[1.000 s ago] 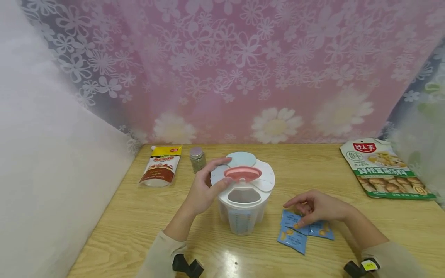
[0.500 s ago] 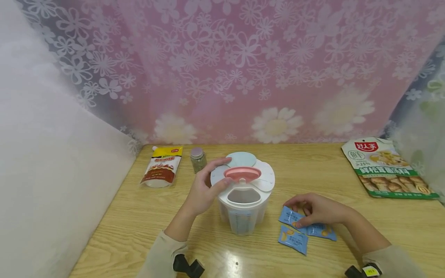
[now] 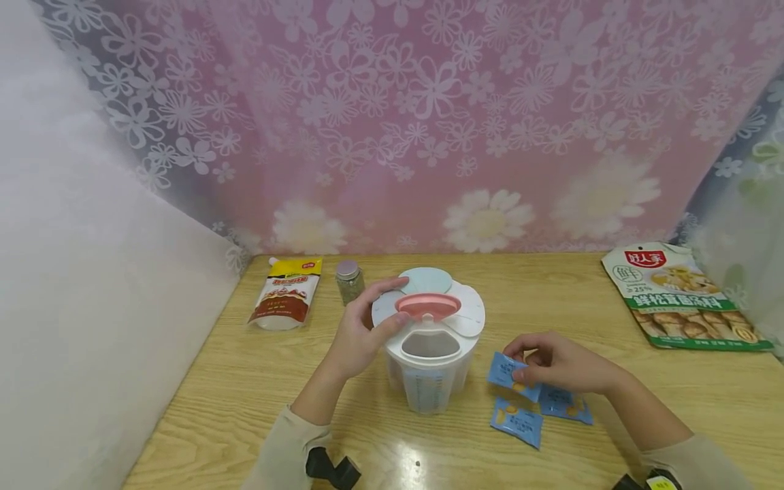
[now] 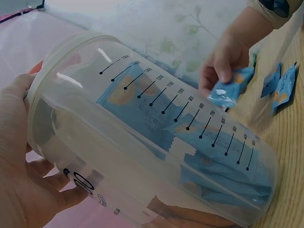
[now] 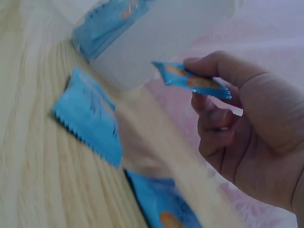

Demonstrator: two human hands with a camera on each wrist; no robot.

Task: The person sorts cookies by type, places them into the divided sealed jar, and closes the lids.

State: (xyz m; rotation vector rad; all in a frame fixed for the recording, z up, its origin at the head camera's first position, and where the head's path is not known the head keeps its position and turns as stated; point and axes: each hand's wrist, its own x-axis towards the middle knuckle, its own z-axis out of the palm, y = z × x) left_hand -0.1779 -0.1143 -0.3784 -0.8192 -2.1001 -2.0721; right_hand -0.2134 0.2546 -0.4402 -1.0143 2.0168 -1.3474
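Observation:
A translucent plastic storage canister (image 3: 428,391) with printed measuring marks and a divided lid stands mid-table. Its front compartment is uncovered, below a raised pink flap (image 3: 427,305). Blue snack packets (image 4: 142,97) show through its wall. My left hand (image 3: 360,333) grips the canister near the top, thumb over the lid. To the right, my right hand (image 3: 566,361) pinches a blue snack packet (image 3: 503,369) between thumb and fingers, lifted off the table in the right wrist view. Two more packets lie below it, one in front (image 3: 517,423) and another to the right (image 3: 565,403).
A spouted pouch (image 3: 284,296) and a small glass jar (image 3: 350,284) with a purple lid are at the back left. Toward the back right lies a large green and white food bag (image 3: 680,299). A floral curtain (image 3: 429,136) hangs behind the table.
My right hand has taken hold of one blue packet and raised it slightly, away from the other two. My left hand stays on the canister.

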